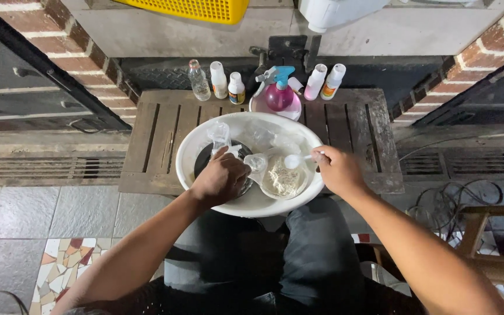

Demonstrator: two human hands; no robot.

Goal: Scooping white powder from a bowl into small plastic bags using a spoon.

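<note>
Brick walls framed the upper corners of the frame, with a slatted wooden tabletop (164, 125) at centre on a tiled floor (42, 216). Along its far edge stood a clear bottle (199, 81), two white bottles (227, 84), a pink spray bottle (278, 93) and two more white bottles (325, 81). A white basin (252, 204) sat at the near edge. Left of centre, the left hand (220, 178) had its grip closed on a clear plastic bag (220, 135) over a dark dish (202, 163). Beside it lay a clear bowl (284, 178) of pale strands. At right, the right hand (336, 169) pinched a white spoon (296, 160) above that bowl.
</note>
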